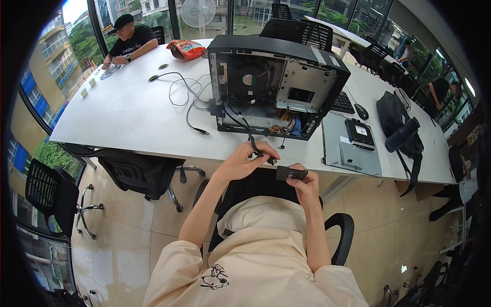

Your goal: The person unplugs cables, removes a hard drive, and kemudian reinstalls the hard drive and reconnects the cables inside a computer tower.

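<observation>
An opened black desktop computer case (pixel 327 61) lies at the table's near edge, its fan, metal bracket and colored wires showing. From it a black cable (pixel 250 134) runs down to my left hand (pixel 244 162), whose fingers are closed around the cable near its plug end. Close beside it, my right hand (pixel 306 190) pinches a small flat black rectangular piece (pixel 285 173) between thumb and fingers. What exactly that piece is cannot be made out. The plug and the black piece are near each other, with a small gap between them. Both hands hover just off the table edge, above my lap.
Right of the case, a grey metal panel (pixel 332 146) carries a hard drive (pixel 360 134). Past it are a mouse (pixel 361 111), keyboard (pixel 343 104), black bag (pixel 391 110) and dark bottle (pixel 402 135). A loose cable (pixel 190 115) and red snack bag (pixel 187 49) lie left. Another person (pixel 134 41) sits far left.
</observation>
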Available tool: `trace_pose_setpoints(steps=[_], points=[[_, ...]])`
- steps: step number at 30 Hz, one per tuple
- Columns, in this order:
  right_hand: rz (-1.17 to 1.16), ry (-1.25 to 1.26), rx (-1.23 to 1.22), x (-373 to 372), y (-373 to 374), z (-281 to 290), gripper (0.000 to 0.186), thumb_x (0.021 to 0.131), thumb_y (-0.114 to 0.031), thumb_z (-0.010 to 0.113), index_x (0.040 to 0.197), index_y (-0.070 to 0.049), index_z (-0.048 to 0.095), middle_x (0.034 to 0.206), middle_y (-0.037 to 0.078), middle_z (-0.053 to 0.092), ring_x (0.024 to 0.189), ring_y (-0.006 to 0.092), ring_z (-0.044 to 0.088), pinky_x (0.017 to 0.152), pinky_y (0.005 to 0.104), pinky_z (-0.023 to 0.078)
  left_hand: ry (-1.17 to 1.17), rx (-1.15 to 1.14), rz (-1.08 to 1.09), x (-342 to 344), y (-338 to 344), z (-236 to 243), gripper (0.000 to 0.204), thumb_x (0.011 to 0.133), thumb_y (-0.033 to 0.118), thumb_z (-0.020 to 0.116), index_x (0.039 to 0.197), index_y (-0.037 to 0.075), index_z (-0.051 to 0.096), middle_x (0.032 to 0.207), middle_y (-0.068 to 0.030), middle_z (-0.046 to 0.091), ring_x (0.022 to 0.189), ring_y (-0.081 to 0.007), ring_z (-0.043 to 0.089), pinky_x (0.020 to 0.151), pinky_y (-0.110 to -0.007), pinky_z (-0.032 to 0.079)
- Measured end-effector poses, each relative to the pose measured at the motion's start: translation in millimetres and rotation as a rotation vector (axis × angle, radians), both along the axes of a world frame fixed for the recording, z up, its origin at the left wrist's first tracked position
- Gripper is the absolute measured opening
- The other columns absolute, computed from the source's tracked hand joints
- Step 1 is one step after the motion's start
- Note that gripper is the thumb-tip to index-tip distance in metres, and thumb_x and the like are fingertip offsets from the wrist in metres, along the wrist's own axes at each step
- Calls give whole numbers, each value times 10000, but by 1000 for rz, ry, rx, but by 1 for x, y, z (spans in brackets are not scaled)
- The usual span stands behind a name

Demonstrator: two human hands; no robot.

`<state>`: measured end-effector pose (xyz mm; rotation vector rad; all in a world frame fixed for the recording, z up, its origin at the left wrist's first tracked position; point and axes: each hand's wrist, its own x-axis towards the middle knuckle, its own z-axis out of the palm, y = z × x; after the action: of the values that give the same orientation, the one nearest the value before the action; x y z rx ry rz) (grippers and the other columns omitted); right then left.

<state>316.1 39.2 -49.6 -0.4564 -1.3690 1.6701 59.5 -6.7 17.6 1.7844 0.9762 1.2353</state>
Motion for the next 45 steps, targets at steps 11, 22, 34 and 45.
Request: trace_pose_setpoints(steps=[11,22,34,45], points=[[27,49,-117,1,-5,-7,420,945,-52,780,1327,19,621,1133,78,718,1001,116,688,913,288,574,-111,-157,-67,7,12,5,233,1074,234,649,1165,26,698,995,-9,674,964,-97,629,855,-268,524],[42,131,-237,-4,-2,-10,468,974,-68,757,1398,52,599,1173,74,722,1038,127,692,929,296,569,-70,-147,-22,0,6,11,189,1038,208,692,1070,28,738,989,-21,683,897,-115,628,796,-274,508],[64,100,-235,-7,-11,-1,455,965,-84,763,1373,60,622,1183,84,726,1033,125,687,927,285,560,12,26,137,-1,-7,8,158,1013,174,703,1034,22,742,937,-84,735,902,-213,646,864,-360,499],[5,85,-278,-8,-12,1,447,967,-76,751,1371,63,621,1189,92,724,1044,127,689,934,284,558,151,87,119,2,11,12,107,988,131,720,1033,39,749,949,-84,747,913,-251,671,858,-373,507]])
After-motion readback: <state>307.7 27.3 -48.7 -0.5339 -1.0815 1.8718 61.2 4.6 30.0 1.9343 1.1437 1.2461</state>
